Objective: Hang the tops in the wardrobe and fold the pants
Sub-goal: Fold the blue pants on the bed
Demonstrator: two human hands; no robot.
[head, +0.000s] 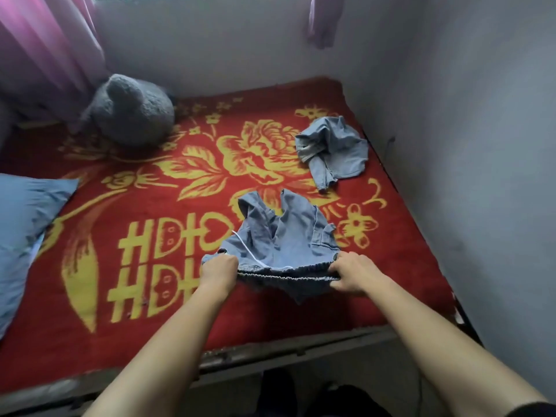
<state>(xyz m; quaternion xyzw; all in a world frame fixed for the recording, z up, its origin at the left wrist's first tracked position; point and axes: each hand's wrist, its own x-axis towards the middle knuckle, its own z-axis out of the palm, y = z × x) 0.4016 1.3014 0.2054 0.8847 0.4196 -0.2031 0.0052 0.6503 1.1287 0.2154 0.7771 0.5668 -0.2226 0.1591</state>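
A pair of light blue denim shorts (288,233) with an elastic waistband and a white drawstring is held over the bed. My left hand (218,267) grips the left end of the waistband. At the right end, my right hand (350,273) pinches the band. The legs of the shorts trail away from me onto the red blanket (135,206). A second light blue denim garment (332,149) lies crumpled farther back on the right, apart from both hands.
A grey plush toy (129,111) sits at the back left by pink curtains (45,43). A blue pillow (21,227) lies at the left. White walls bound the bed at the back and right. The dark bed frame edge (270,353) runs in front.
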